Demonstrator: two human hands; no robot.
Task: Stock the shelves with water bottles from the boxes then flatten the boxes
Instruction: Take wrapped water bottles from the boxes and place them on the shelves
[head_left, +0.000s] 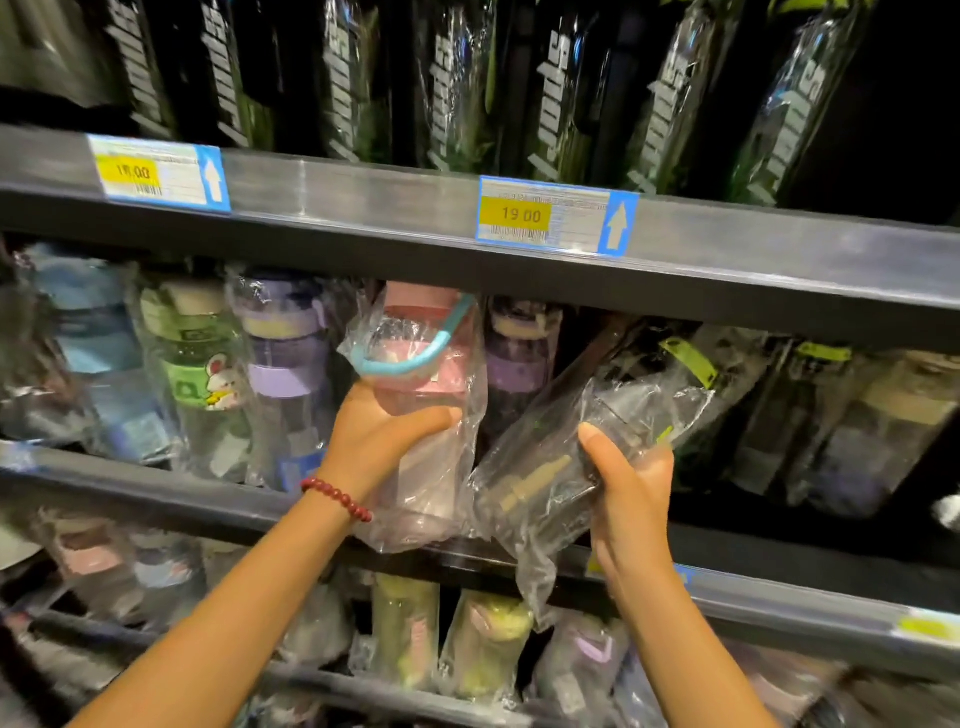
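Store aisle, dark metal shelving, three tiers in view, all packed with bagged bottles. Nearest, at 6 to 7 o'clock: bottom shelf (363, 691) with green and pale bottles in plastic, blurred.

Left hand (382, 434) at centre, red bead bracelet (337, 499) on the wrist, fingers and thumb wrapped round the pink bottle (421, 374). That bottle is in a clear bag, teal carry loop up top, roughly upright, at the front edge of the middle shelf (156, 493), bag tail hanging over the lip.

Right hand (631, 483) at 4 o'clock from centre, clamped on the dark bottle (597, 415), also bagged, tilted with its top toward 1 o'clock, bag tail drooping past the shelf edge. Hands are apart; the two bags look to touch between them.

Behind, middle shelf row: blue, green bottle (202, 364) with a cartoon sticker, purple bottle (283, 353) at 9 o'clock; another purple one behind the pink; dark bottles with yellow-green tags at 3 o'clock.

Farthest, 12 o'clock: top shelf rail (363, 192) with two price tags (556, 215), the nearer reading 19.00, blue arrows pointing up. Above it a row of tall black bottles (447, 88) with grey lettering, wrapped
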